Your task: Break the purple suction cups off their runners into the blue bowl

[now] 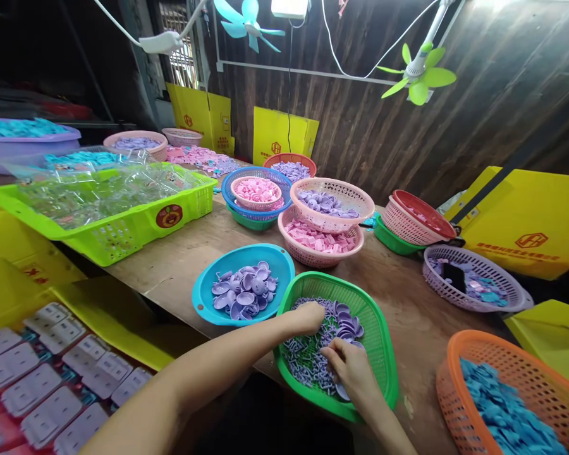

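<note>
Both hands are at work inside the green basket (379,332), and the step in hand looks like handling the loose purple pieces in it. The thin purple pieces (294,354) lie under and just nearer than the left hand (310,318), spreading across toward the right hand (349,365), while the purple round pieces (347,323) sit between the two hands, a little beyond the right one. A next move would seem to call for a light fingertip grip, since the thin pieces lie tangled and could come up several at once. The left arm reaches long and slanting across the body, its hand curled with the knuckles upward; the right forearm comes in from the near right, wrist bent inward, thumb and forefinger drawn toward each other. Neither grip is spread wide (whether either pinches a piece I cannot tell, as the fingertips are mostly hidden). Left of the left hand, touching or nearly touching the basket, stands a blue basin (203,278) of more round pieces; well right of the right hand is an orange basket (456,373).
</note>
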Demonstrator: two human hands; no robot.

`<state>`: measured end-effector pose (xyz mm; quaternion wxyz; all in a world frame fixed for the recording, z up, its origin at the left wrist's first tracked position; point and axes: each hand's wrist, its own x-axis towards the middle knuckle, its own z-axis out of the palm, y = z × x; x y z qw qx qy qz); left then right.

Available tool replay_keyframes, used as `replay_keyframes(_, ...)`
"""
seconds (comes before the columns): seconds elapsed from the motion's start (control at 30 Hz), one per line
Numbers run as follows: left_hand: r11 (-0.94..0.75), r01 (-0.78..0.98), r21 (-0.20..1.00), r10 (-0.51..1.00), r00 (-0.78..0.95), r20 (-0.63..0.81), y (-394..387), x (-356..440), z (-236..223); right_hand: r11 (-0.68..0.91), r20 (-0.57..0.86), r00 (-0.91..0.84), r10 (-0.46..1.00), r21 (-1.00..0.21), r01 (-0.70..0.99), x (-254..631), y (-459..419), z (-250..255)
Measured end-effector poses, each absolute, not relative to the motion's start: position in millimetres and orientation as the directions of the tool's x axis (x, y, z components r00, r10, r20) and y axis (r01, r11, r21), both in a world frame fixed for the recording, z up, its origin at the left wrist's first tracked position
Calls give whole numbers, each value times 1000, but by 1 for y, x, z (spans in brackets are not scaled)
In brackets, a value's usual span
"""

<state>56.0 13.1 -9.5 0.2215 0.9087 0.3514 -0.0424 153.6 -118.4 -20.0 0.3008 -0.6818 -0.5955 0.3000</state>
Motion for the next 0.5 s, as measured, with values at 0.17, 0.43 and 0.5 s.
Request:
replay_keyframes(0.17,-566,571,595,647,755,-108,-5,24,4,-70,38,147,988,-748,660,164,-111,-9)
replay_keyframes(0.43,-49,161,986,791,609,-60,-43,1,2,43,178,152,972,-773,633,155,-108,14)
replay_keyframes(0.5,-9,98,995,819,572,-48,-48,0,4,48,188,169,968,-791,610,148,-112,23)
